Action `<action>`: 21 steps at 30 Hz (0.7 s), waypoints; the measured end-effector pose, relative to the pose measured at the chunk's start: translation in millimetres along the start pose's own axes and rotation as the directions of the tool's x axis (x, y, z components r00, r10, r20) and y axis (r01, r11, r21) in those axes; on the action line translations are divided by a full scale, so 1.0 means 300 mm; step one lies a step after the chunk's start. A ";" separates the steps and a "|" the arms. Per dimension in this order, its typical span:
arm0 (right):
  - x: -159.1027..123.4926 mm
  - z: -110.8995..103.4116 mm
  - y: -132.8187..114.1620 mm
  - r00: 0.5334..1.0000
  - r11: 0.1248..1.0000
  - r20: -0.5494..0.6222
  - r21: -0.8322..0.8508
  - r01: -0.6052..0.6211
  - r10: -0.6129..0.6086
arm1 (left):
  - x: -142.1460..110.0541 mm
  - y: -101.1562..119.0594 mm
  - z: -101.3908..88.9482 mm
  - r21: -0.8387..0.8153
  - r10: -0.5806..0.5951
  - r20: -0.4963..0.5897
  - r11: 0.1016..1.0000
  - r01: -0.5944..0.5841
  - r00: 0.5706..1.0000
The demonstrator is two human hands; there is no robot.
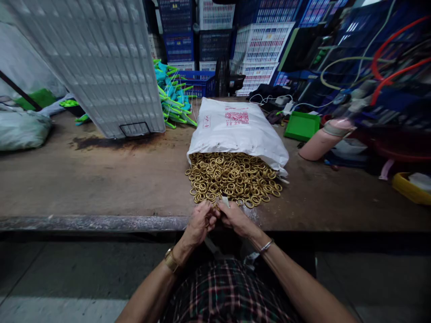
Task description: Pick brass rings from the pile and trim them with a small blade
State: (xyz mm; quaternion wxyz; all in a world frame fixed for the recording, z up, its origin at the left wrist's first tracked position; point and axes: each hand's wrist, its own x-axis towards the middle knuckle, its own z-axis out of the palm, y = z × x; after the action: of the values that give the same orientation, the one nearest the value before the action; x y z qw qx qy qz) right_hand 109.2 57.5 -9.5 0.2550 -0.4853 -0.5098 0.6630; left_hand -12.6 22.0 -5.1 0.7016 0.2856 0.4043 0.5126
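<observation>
My left hand (202,220) is closed at the front of the table, fingers curled; what sits in them is too small to make out. Close beside it, my right hand (236,218) pinches a small pale flat strip (225,201) that sticks up past the thumb. Just beyond both hands lies a heap of gold-coloured rings (232,177). The rings spill from the mouth of a white sack (215,132) with red print, which lies on its side. Below the hands, a whitish strip (212,246) hangs near the lap, blurred.
A tall grey ribbed panel (111,67) stands on the wooden table (101,188) at left, with green and teal hangers (177,96) behind it. To the right are a green tray (302,125), a pink bottle (325,140) and a yellow container (409,188). Stacked crates (262,42) line the back.
</observation>
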 end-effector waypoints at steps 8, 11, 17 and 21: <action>-0.003 -0.003 -0.007 0.936 0.910 -0.119 -0.301 0.284 -0.331 | -0.004 -0.012 -0.009 0.039 0.030 -0.102 0.999 -0.026 0.994; -0.007 -0.010 0.003 0.886 0.803 -0.094 -0.473 0.362 -0.454 | -0.006 -0.015 -0.010 -0.021 0.026 -0.107 0.999 -0.029 0.994; -0.016 -0.007 0.015 0.801 0.577 0.000 -0.694 0.431 -0.598 | -0.012 -0.020 -0.016 -0.026 -0.008 -0.020 1.000 0.008 1.000; -0.017 0.001 0.005 0.840 0.668 -0.069 -0.642 0.376 -0.539 | -0.011 -0.026 -0.019 0.055 0.039 -0.034 0.998 -0.037 0.999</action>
State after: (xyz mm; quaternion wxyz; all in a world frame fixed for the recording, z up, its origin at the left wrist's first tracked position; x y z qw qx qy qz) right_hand 111.3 52.7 -9.1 0.3082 -0.4758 -0.7632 0.3102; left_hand -14.2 16.4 -13.5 0.6765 0.3034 0.4248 0.5195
